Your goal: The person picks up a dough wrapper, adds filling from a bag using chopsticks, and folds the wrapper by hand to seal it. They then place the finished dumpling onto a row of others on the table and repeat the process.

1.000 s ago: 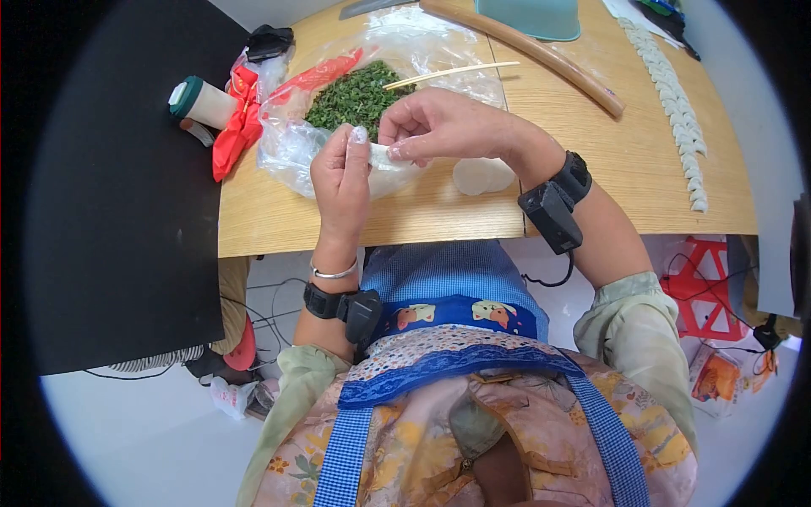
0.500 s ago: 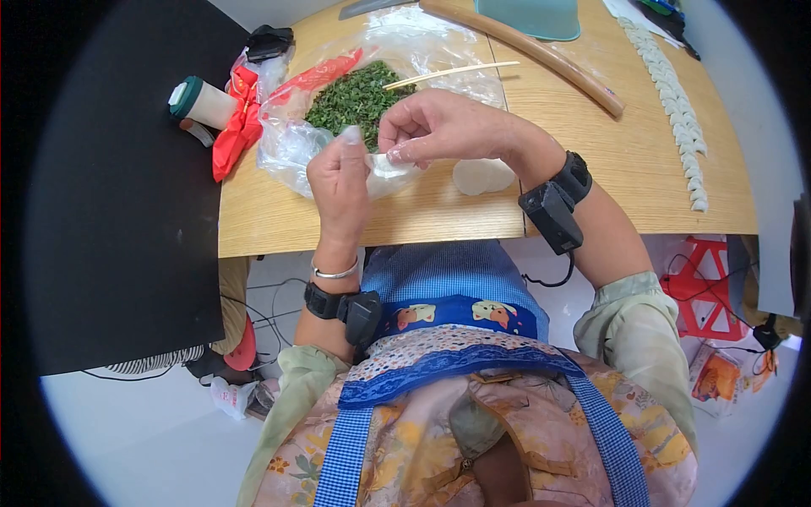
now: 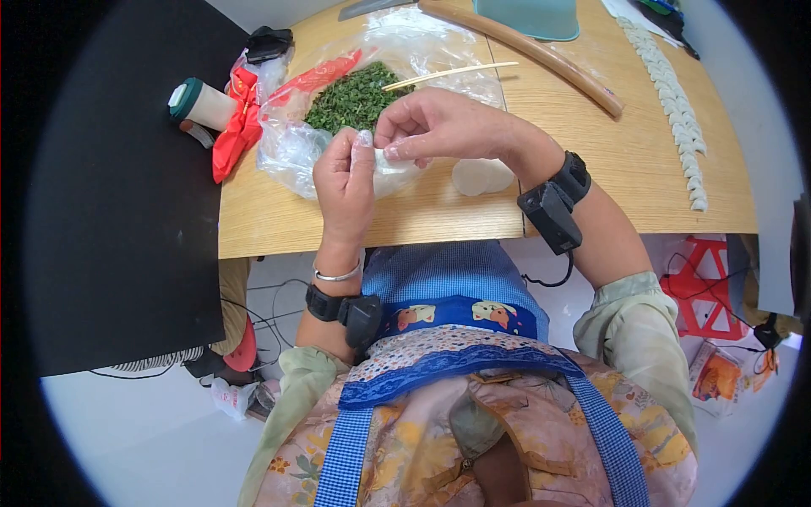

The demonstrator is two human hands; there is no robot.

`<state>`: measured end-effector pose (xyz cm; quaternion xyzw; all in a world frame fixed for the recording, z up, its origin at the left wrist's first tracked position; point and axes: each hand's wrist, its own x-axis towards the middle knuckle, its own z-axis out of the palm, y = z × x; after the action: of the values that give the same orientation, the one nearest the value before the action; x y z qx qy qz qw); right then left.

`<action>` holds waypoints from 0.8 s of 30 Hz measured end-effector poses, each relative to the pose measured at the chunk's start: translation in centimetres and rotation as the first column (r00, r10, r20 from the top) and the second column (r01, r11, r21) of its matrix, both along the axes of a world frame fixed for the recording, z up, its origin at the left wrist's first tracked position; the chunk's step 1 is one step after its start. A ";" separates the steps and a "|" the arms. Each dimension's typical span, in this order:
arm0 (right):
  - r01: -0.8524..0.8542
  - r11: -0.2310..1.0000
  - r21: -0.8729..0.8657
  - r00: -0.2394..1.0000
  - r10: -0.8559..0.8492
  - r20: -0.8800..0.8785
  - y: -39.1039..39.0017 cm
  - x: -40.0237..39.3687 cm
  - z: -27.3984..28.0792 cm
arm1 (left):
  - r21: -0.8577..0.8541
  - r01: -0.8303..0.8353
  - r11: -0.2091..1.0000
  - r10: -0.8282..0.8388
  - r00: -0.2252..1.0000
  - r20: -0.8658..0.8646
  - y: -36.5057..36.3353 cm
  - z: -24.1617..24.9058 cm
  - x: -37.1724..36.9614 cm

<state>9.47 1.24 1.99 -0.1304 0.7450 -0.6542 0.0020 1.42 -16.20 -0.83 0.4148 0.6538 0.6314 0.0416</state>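
Observation:
Between my two hands is a small white dumpling wrapper [image 3: 390,160], folded and partly hidden by the fingers. My left hand [image 3: 348,182] pinches its left end, the thumb upright and dusted with flour. From the right, my right hand [image 3: 448,127] presses the other end between thumb and fingers. Whether filling is inside the dough cannot be seen. Just beyond the hands lies chopped green filling [image 3: 351,101] on a clear plastic bag [image 3: 291,156], with chopsticks [image 3: 452,74] resting across it. Round white wrappers [image 3: 481,177] lie overlapping beneath my right wrist.
A wooden rolling pin [image 3: 532,51] lies diagonally at the back, near a teal container [image 3: 532,19]. Rows of shaped dumplings [image 3: 672,101] run along the right side. A green-lidded cup [image 3: 203,103] and red bag [image 3: 241,135] are at left, beside a black panel [image 3: 127,211].
My left hand has shifted slightly to the right, its thumb now closer to my right fingers. The right hand stays nearly in place, still pinching the wrapper.

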 end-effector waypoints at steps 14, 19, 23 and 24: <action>0.000 0.998 -0.061 0.999 -0.002 -0.036 0.1 -0.1 -0.1 | 0.035 0.016 0.999 -0.018 0.999 0.046 0.1 0.1 0.5; 0.008 0.999 -0.049 1.000 -0.009 -0.020 0.1 -0.1 -0.1 | 0.013 0.024 1.000 -0.024 1.000 0.007 -0.2 0.3 0.4; 0.034 0.997 -0.072 0.998 -0.037 -0.042 0.1 -0.2 0.0 | 0.074 0.093 0.993 -0.106 0.974 0.200 -0.8 -0.3 -0.5; 0.034 0.997 -0.071 0.998 -0.037 -0.042 0.0 -0.2 0.0 | 0.156 0.151 0.976 -0.188 0.948 0.257 -0.7 -0.1 -0.6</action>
<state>9.31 1.28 2.02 -0.1313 0.7235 -0.6770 -0.0306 0.80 -16.88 -0.92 0.3813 0.5597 0.7189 0.1565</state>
